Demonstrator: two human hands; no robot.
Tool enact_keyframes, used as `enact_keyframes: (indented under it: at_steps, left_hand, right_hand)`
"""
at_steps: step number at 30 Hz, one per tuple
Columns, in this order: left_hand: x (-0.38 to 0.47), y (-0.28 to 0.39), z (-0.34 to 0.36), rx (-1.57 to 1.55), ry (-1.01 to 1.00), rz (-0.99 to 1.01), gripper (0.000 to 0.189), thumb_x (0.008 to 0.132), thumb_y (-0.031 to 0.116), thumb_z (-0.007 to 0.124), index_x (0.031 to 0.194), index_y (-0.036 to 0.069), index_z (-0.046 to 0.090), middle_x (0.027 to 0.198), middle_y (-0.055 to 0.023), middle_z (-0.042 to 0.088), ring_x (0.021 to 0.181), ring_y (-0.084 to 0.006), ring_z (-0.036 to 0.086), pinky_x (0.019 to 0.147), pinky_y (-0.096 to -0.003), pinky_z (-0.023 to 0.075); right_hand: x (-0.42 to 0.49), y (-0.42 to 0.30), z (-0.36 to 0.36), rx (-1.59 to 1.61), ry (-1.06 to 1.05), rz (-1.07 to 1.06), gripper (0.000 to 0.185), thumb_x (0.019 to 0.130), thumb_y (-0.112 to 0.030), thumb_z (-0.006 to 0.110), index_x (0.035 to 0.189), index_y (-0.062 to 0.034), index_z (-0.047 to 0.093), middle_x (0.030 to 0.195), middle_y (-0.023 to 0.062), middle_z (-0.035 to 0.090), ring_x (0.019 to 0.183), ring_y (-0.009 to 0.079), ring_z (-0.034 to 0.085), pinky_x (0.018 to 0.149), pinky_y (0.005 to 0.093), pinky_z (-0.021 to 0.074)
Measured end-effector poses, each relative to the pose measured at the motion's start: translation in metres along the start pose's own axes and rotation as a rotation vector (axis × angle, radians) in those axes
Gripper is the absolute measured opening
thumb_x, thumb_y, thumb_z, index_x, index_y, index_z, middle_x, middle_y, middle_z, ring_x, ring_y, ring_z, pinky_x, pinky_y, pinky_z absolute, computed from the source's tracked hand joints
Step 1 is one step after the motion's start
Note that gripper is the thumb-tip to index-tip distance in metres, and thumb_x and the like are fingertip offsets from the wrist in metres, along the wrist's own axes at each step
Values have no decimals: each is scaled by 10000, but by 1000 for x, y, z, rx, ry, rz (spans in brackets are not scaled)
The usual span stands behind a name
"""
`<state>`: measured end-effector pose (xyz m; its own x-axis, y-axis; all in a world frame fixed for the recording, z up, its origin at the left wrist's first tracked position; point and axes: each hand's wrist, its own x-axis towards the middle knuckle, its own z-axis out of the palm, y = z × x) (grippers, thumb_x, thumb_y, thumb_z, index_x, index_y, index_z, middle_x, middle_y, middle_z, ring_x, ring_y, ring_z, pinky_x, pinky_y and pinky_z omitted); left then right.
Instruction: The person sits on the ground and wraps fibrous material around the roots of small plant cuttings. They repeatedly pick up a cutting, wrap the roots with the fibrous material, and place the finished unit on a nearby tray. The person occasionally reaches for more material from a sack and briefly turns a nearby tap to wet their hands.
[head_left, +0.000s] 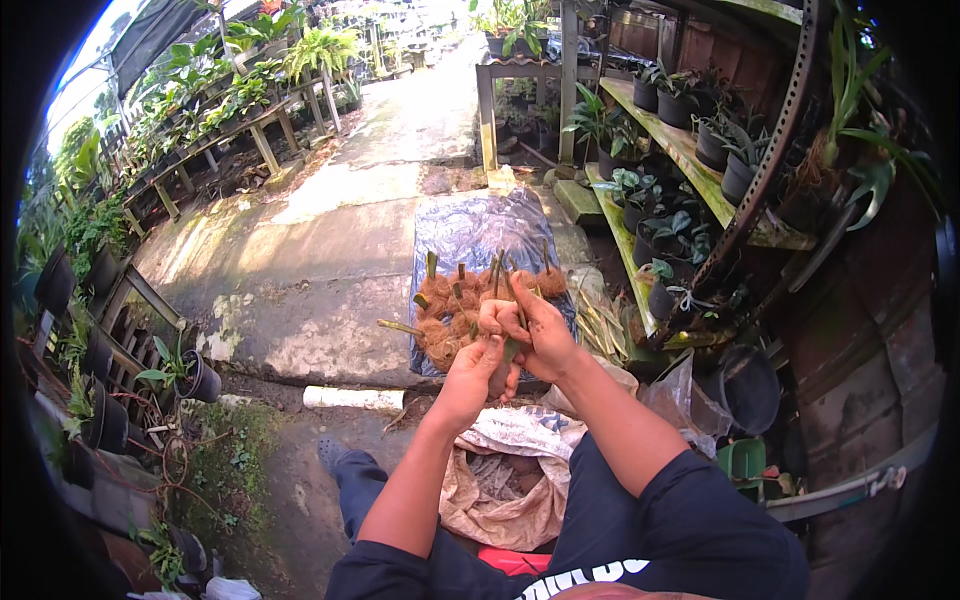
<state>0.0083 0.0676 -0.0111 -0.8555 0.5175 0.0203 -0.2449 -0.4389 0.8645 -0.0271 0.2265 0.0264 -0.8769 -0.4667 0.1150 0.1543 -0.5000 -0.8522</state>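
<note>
My right hand (546, 337) is closed around a green plant cutting (511, 351), its thumb pointing up. My left hand (471, 369) pinches the lower part of the same cutting, close against the right fingers. Most of the cutting is hidden by the fingers. Just beyond my hands, several brown fibre-wrapped balls (437, 331) with cut green stems sticking out sit bunched on a dark plastic sheet (480, 217). Between my knees and below my hands, an open woven sack (502, 525) has its rim rolled down, with dark brown material inside.
A white tube-like piece (352, 398) lies left of the sack. Cut leaf strips (600, 319) lie right of the sheet. Potted plants fill a wooden shelf (667, 142) at right and a long bench (217, 142) at left. A green container (742, 459) stands by my right elbow.
</note>
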Motion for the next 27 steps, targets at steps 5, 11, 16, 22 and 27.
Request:
enact_keyframes:
  at_steps: [5,11,16,22,27]
  left_hand:
    - [3,7,14,-218,34,17,381,1084,356,512,1268,34,598,1033,-113,700,794,-157,650,709,-264,518]
    - [8,-1,-10,-456,297,-83,271,1071,300,545,1208,78,615,896,-93,685,636,-131,617,491,-203,447]
    - [8,5,-19,-369,354,103,254,1074,315,544,1143,85,623,761,-56,645,524,-102,553,379,-180,346]
    - [4,4,-9,411,465,558,202,1079,153,531,962,20,628,831,20,604,681,-40,539,588,-240,440]
    - [6,-6,0,986,667,805,194,1000,144,604,1096,-22,635,1127,-148,674,998,-256,659,914,-391,510]
  right_hand:
    - [9,2,-31,241,-9,-168,774,1059,-693,275,522,-136,291,801,61,439,806,204,419,763,329,415]
    - [5,10,-9,-21,-127,-143,761,1017,-766,248,690,-111,454,1006,38,502,960,193,484,940,351,395]
    - [-1,18,7,-325,-136,-158,509,1051,-556,514,1183,-67,562,1114,17,549,1035,131,542,929,332,456]
    - [2,48,27,-395,116,-17,464,1086,-429,539,1403,-94,483,1197,27,596,1167,118,571,947,314,492]
    - [7,83,28,292,144,65,464,1114,-492,420,1407,-143,509,1227,48,597,1152,125,584,996,313,495]
